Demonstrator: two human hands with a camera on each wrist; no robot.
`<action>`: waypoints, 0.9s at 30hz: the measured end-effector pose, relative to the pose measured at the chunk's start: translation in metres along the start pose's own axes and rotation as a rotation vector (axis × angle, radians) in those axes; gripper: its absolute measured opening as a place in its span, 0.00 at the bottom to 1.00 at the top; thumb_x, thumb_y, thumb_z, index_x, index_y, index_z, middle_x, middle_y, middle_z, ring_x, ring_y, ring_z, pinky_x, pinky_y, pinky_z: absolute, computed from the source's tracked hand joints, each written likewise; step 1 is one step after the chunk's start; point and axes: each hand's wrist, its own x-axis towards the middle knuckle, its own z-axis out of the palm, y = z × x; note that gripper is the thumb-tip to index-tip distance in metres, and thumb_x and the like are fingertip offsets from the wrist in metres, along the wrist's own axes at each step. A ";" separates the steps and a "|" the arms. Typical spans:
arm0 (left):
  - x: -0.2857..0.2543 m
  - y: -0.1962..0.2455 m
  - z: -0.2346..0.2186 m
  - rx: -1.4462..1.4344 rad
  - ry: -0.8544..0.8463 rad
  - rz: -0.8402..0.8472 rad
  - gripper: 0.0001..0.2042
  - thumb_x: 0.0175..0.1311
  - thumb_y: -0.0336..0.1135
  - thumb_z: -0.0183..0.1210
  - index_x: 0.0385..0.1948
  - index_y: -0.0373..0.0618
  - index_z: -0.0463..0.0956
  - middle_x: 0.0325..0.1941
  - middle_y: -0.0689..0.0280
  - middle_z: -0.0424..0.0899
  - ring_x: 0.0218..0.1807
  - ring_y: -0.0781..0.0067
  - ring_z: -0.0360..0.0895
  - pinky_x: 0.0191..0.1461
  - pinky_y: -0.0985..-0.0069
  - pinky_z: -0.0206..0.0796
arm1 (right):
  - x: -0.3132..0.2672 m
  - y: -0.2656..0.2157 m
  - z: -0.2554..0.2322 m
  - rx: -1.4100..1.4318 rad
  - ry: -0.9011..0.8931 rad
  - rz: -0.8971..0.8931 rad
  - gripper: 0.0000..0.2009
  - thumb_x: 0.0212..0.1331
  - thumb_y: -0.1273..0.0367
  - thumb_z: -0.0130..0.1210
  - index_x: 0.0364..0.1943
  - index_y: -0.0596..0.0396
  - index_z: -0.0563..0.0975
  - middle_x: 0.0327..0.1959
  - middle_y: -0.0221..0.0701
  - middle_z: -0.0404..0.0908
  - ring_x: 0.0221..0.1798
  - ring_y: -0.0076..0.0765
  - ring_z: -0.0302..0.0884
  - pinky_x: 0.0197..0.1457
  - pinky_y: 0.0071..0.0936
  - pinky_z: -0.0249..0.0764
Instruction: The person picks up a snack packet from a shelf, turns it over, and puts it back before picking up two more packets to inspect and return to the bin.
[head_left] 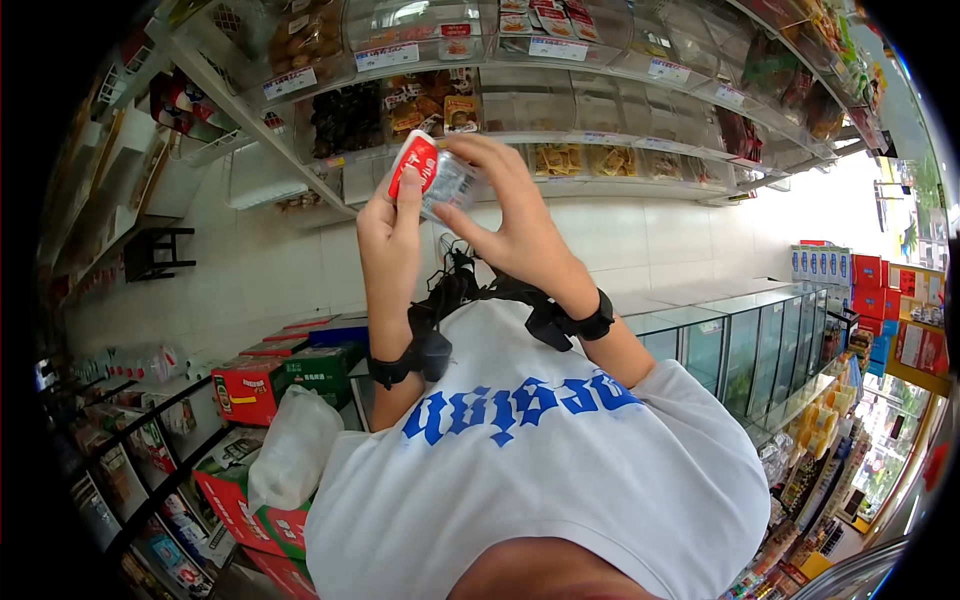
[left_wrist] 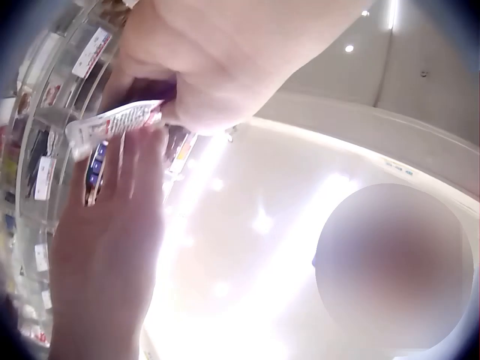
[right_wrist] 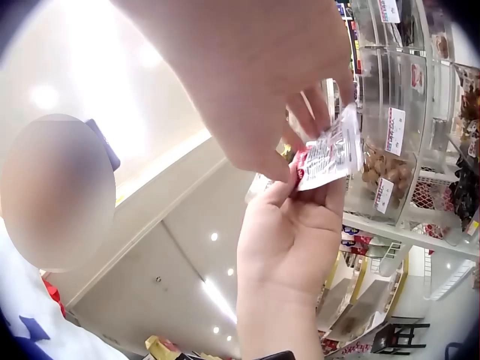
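Observation:
A small plastic snack packet [head_left: 415,165], red with white print at one end and clear with printed lines at the other, is held up in front of the chest. My left hand [head_left: 385,228] pinches the red end, its thumb lying across the front. From the other side my right hand [head_left: 515,205] holds the clear end between thumb and fingers. The right wrist view shows the white printed back of the packet [right_wrist: 328,161] above the left palm [right_wrist: 289,236]. In the left wrist view the packet [left_wrist: 112,127] appears edge-on, with the right hand's fingers against it.
Shelves of clear bins [head_left: 530,105] with price tags and packaged food stand ahead. Red and green boxes [head_left: 250,385] and a white plastic bag [head_left: 295,450] are at the left. Glass cases [head_left: 730,345] line the right side. A dark stool [head_left: 158,254] stands on the pale floor.

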 end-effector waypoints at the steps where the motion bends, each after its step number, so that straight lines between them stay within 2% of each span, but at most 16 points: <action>1: 0.001 -0.001 -0.005 -0.004 -0.023 -0.004 0.17 0.76 0.43 0.56 0.46 0.34 0.81 0.34 0.71 0.77 0.33 0.88 0.66 0.33 0.85 0.58 | -0.001 0.003 -0.001 0.039 -0.002 0.121 0.23 0.57 0.69 0.67 0.57 0.59 0.78 0.46 0.37 0.83 0.48 0.36 0.79 0.56 0.32 0.74; 2: 0.002 -0.001 -0.009 -0.011 -0.043 -0.009 0.17 0.75 0.42 0.57 0.44 0.33 0.82 0.33 0.72 0.76 0.32 0.88 0.65 0.32 0.85 0.57 | -0.001 0.005 -0.003 0.078 -0.008 0.242 0.22 0.57 0.70 0.67 0.57 0.59 0.78 0.44 0.35 0.84 0.45 0.31 0.79 0.55 0.30 0.74; 3: 0.004 0.004 -0.004 0.076 -0.012 0.221 0.15 0.72 0.39 0.61 0.39 0.31 0.83 0.30 0.74 0.74 0.31 0.89 0.64 0.33 0.85 0.55 | 0.003 0.006 -0.010 0.311 -0.143 0.438 0.15 0.59 0.70 0.67 0.49 0.61 0.79 0.36 0.29 0.81 0.37 0.21 0.75 0.46 0.24 0.73; 6: 0.009 0.000 -0.019 0.037 -0.051 0.115 0.13 0.69 0.35 0.64 0.38 0.28 0.83 0.31 0.74 0.74 0.33 0.88 0.66 0.35 0.86 0.58 | -0.003 0.011 -0.009 0.350 -0.223 0.382 0.10 0.63 0.69 0.65 0.40 0.60 0.78 0.30 0.23 0.77 0.34 0.16 0.73 0.41 0.19 0.70; 7: 0.009 0.001 -0.018 -0.094 -0.059 0.068 0.12 0.68 0.34 0.65 0.38 0.29 0.84 0.31 0.73 0.75 0.34 0.88 0.69 0.37 0.85 0.61 | -0.004 0.010 -0.003 0.420 -0.148 0.291 0.10 0.63 0.70 0.65 0.34 0.61 0.74 0.24 0.23 0.74 0.28 0.14 0.68 0.32 0.17 0.65; 11: 0.005 0.009 -0.010 -0.181 -0.015 0.065 0.11 0.69 0.33 0.64 0.38 0.29 0.85 0.34 0.71 0.79 0.36 0.86 0.72 0.39 0.84 0.64 | -0.002 0.008 -0.001 0.664 -0.146 0.518 0.11 0.67 0.68 0.62 0.41 0.63 0.75 0.30 0.20 0.77 0.31 0.11 0.69 0.34 0.16 0.66; 14: 0.008 0.001 -0.017 -0.048 -0.141 0.075 0.14 0.68 0.35 0.66 0.44 0.30 0.83 0.38 0.68 0.82 0.37 0.84 0.75 0.42 0.83 0.68 | -0.003 0.002 0.002 0.659 -0.127 0.553 0.08 0.67 0.70 0.61 0.41 0.63 0.78 0.30 0.24 0.79 0.31 0.14 0.72 0.35 0.16 0.67; 17: 0.007 -0.004 -0.008 0.109 -0.021 0.019 0.21 0.70 0.39 0.64 0.55 0.29 0.77 0.45 0.64 0.82 0.44 0.81 0.77 0.53 0.79 0.69 | -0.002 0.013 -0.002 0.021 -0.038 0.257 0.06 0.66 0.72 0.60 0.41 0.61 0.82 0.31 0.30 0.81 0.31 0.20 0.75 0.37 0.18 0.70; 18: 0.007 -0.005 -0.005 0.011 -0.040 0.052 0.22 0.70 0.40 0.64 0.56 0.30 0.75 0.44 0.64 0.82 0.44 0.79 0.78 0.52 0.78 0.70 | 0.003 0.005 0.001 0.031 0.053 0.338 0.05 0.63 0.73 0.61 0.39 0.59 0.84 0.35 0.36 0.83 0.37 0.31 0.79 0.43 0.25 0.74; 20: 0.008 -0.009 0.002 -0.187 -0.085 0.120 0.22 0.70 0.40 0.64 0.58 0.33 0.72 0.41 0.63 0.82 0.45 0.76 0.79 0.51 0.77 0.72 | 0.010 0.015 0.000 -0.298 -0.008 -0.077 0.10 0.61 0.73 0.62 0.45 0.59 0.84 0.47 0.42 0.84 0.50 0.44 0.79 0.53 0.35 0.75; 21: 0.005 -0.003 0.008 -0.205 -0.095 0.125 0.18 0.75 0.40 0.57 0.56 0.34 0.71 0.42 0.62 0.83 0.49 0.75 0.78 0.55 0.75 0.71 | 0.006 0.015 0.004 -0.247 -0.053 -0.096 0.12 0.60 0.72 0.63 0.48 0.59 0.82 0.52 0.44 0.81 0.55 0.49 0.76 0.57 0.39 0.74; 23: 0.009 -0.007 -0.003 -0.073 -0.087 0.055 0.17 0.77 0.40 0.53 0.54 0.34 0.72 0.41 0.63 0.83 0.46 0.77 0.77 0.53 0.76 0.71 | -0.003 0.014 0.018 -0.029 -0.124 -0.058 0.19 0.58 0.71 0.65 0.54 0.60 0.78 0.62 0.47 0.75 0.62 0.56 0.73 0.63 0.44 0.70; 24: 0.012 -0.008 -0.007 -0.008 -0.082 0.025 0.16 0.78 0.40 0.52 0.54 0.34 0.72 0.40 0.64 0.82 0.45 0.78 0.77 0.52 0.77 0.71 | -0.004 0.011 0.019 -0.020 -0.083 -0.029 0.20 0.57 0.70 0.66 0.54 0.60 0.78 0.61 0.47 0.75 0.62 0.55 0.72 0.64 0.44 0.70; 25: 0.013 -0.009 -0.007 -0.008 -0.029 0.084 0.16 0.79 0.40 0.49 0.45 0.32 0.75 0.34 0.66 0.80 0.35 0.83 0.71 0.40 0.80 0.69 | -0.003 0.005 0.018 -0.012 -0.043 0.000 0.20 0.57 0.69 0.66 0.54 0.60 0.78 0.61 0.47 0.76 0.62 0.55 0.72 0.64 0.44 0.70; 26: 0.013 -0.009 -0.008 0.004 -0.048 0.069 0.16 0.79 0.40 0.50 0.42 0.31 0.76 0.32 0.67 0.80 0.33 0.85 0.70 0.37 0.80 0.68 | -0.003 0.003 0.017 -0.004 -0.003 0.029 0.21 0.56 0.68 0.67 0.53 0.60 0.78 0.60 0.48 0.76 0.62 0.55 0.72 0.64 0.44 0.69; 27: 0.014 -0.007 -0.010 0.015 -0.067 0.055 0.16 0.78 0.40 0.51 0.40 0.31 0.76 0.30 0.68 0.79 0.31 0.86 0.69 0.35 0.81 0.66 | -0.001 0.012 0.015 -0.020 0.033 0.062 0.21 0.54 0.66 0.70 0.49 0.62 0.78 0.53 0.45 0.79 0.55 0.47 0.77 0.59 0.38 0.73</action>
